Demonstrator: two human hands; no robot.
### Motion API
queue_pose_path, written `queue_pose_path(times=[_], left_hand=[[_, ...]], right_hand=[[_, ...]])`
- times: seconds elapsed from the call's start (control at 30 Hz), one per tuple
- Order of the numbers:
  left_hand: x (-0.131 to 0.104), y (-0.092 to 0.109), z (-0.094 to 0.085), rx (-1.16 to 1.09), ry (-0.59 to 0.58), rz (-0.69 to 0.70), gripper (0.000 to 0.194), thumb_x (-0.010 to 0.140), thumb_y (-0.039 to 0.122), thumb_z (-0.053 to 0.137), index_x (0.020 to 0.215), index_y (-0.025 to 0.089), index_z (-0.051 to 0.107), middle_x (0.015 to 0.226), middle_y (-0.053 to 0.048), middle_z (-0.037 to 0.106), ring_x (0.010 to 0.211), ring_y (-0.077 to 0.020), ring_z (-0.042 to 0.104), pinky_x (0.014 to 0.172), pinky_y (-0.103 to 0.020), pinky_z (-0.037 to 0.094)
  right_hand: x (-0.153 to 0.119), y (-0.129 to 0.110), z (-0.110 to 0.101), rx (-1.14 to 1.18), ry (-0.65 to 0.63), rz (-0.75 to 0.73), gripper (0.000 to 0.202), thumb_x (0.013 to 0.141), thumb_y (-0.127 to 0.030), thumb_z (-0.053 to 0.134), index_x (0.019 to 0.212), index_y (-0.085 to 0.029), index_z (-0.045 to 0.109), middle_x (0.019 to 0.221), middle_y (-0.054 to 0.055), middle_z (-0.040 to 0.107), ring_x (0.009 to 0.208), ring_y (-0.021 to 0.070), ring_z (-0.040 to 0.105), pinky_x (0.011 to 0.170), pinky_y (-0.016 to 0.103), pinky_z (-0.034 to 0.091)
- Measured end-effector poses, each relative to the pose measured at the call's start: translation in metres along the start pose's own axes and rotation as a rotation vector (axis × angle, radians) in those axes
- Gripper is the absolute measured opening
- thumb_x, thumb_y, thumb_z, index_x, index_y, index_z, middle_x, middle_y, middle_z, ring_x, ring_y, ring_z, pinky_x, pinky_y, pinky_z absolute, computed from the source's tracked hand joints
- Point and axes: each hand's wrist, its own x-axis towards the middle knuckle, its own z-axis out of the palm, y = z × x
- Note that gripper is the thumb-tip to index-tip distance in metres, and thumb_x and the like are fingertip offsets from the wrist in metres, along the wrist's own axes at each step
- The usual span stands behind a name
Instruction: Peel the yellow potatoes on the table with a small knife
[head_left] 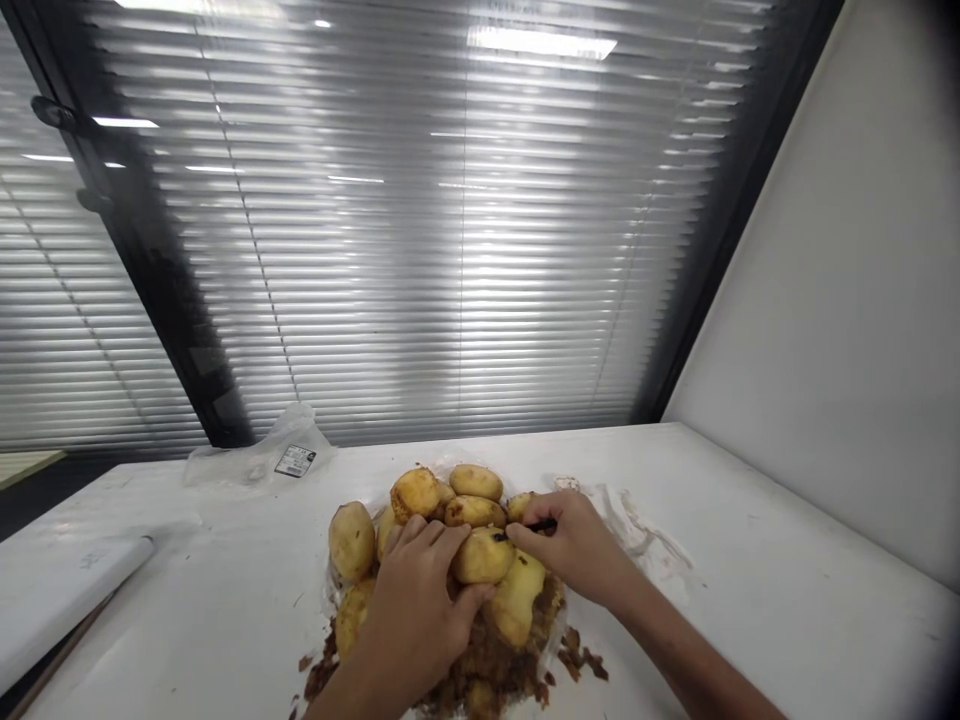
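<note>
My left hand [422, 592] is closed around a potato [480, 556], with the thumb below it and the fingers over its left side. In my right hand [571, 545] is a small tool with a black handle [541, 525]; its dark tip meets the potato's upper right, and its exact kind is too small to tell. A partly peeled potato [517, 600] lies just below, pale yellow where the skin is off. Several more potatoes [415, 493] are heaped behind and to the left. Brown peelings [480, 665] cover clear plastic under the heap.
A clear plastic bag with a label [295, 461] lies at the back left of the white table [247, 600]. Crumpled white tissue or cloth [637, 525] is to the right. A white flat object [67, 590] sits at the left edge. Window blinds [420, 250] stand behind.
</note>
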Motion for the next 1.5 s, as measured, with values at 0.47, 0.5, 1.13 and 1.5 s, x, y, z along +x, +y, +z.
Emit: queue_pose_path(times=[0.47, 0.5, 1.13, 1.5], left_hand=[[0.0006, -0.0017, -0.0003, 0.015, -0.005, -0.004, 0.036, 0.075, 0.029, 0.070, 0.110, 0.021, 0.067, 0.103, -0.007, 0.067, 0.101, -0.0287, 0.054, 0.095, -0.048, 0.041], [0.0005, -0.0015, -0.0005, 0.016, -0.007, -0.004, 0.036, 0.075, 0.028, 0.070, 0.110, 0.021, 0.067, 0.102, -0.007, 0.067, 0.101, -0.0287, 0.054, 0.095, -0.048, 0.041], [-0.0004, 0.0003, -0.0002, 0.027, -0.013, -0.008, 0.034, 0.075, 0.028, 0.071, 0.108, 0.021, 0.066, 0.102, -0.007, 0.067, 0.103, -0.0302, 0.054, 0.097, -0.052, 0.041], [0.0018, 0.0015, -0.0017, 0.032, -0.035, -0.024, 0.035, 0.074, 0.028, 0.073, 0.107, 0.020, 0.067, 0.101, -0.006, 0.067, 0.102, -0.0302, 0.055, 0.098, -0.052, 0.040]], right_hand=[[0.0031, 0.0020, 0.0015, 0.110, -0.049, 0.034, 0.031, 0.071, -0.031, 0.057, 0.049, -0.019, 0.038, 0.052, -0.004, 0.035, 0.054, 0.0105, 0.034, 0.051, 0.025, 0.026], [0.0032, 0.0023, 0.0015, 0.124, -0.059, 0.036, 0.031, 0.071, -0.031, 0.057, 0.049, -0.019, 0.038, 0.053, -0.004, 0.035, 0.054, 0.0106, 0.034, 0.051, 0.025, 0.026], [0.0061, 0.0037, -0.0007, 0.248, -0.157, 0.060, 0.031, 0.069, -0.032, 0.061, 0.049, -0.018, 0.042, 0.054, -0.004, 0.038, 0.054, 0.0102, 0.035, 0.050, 0.025, 0.026], [0.0065, 0.0046, -0.0014, 0.301, -0.190, 0.083, 0.032, 0.070, -0.030, 0.062, 0.049, -0.019, 0.041, 0.053, -0.005, 0.036, 0.051, 0.0093, 0.032, 0.049, 0.026, 0.024]])
